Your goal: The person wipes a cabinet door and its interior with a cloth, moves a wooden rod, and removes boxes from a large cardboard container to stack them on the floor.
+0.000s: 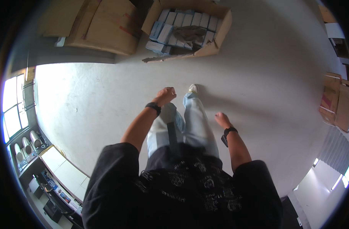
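Left grip (pixel 166 95), right grip (pixel 223 120) curled, wide floor (pixel 258 84) to carton edge (pixel 209 50)

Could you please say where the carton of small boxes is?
The open carton is at the head view's top centre, right of the large brown box.

Left hand (pixel 166 95) and right hand (pixel 223 120) curl loosely near pale jeans (pixel 199 122).

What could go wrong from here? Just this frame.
1. The open cardboard box has a ragged near flap that might snag a leg passing close.
2. Small cartons sit unevenly in its near left corner and could shift if jolted.
3. A crumpled brown sheet covers some cartons, perhaps hiding damage.
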Available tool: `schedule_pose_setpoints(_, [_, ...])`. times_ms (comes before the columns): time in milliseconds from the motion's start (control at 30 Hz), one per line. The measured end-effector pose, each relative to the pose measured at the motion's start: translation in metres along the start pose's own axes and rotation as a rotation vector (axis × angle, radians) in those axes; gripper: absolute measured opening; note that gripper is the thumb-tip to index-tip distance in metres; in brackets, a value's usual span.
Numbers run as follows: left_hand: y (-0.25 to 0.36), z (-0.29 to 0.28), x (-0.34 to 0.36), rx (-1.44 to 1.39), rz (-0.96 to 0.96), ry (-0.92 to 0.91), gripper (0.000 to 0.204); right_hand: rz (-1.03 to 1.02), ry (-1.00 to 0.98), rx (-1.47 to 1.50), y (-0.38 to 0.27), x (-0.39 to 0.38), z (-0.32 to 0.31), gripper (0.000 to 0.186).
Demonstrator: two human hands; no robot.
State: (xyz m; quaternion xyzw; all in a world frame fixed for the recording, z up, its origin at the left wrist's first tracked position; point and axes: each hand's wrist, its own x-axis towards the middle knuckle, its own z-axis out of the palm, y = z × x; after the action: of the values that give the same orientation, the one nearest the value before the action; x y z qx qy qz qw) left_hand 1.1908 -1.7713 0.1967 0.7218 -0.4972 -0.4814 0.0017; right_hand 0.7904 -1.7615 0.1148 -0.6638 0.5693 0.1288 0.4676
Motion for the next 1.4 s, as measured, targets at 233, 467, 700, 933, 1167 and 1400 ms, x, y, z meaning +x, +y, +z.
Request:
schedule_pose_setpoints(233, [-0.063,-0.023,0.148,0.208,0.049,0.105,0.043,-0.194,0.262,0.012,-0.197,0.215,-0.071,0.033])
schedule_pose_setpoints(467, [-0.173,-0.026,0.295,0.824,0.11,0.364,0.035,-0.406,0.489,-0.815,-0.215,0.387,0.002,0.027])
schedule_pose_setpoints(700, [-0.222,0.002,0.359,0.984,0.299,0.107,0.009,-0.438,0.336,-0.91,-0.197,0.418,0.039,0.022])
schedule_pose_setpoints(933, [-0.199,-0.011,0.36,0.98,0.269,-0.085,0.02,-0.641,0.366,-0.941,-0.172,0.422,0.011,0.018])
schedule_pose_setpoints(1167, [-0.141,0.015,0.341,0.856,0.379,-0.165,0.009,-0.582,0.37,-0.944,-0.124,0.416,-0.012,0.019])
schedule_pose_setpoints(1400, [-0.101,0.176,0.353,0.804,0.581,-0.183,0.023,-0.466,0.213,-1.098,-0.049,0.41,-0.084,0.023])
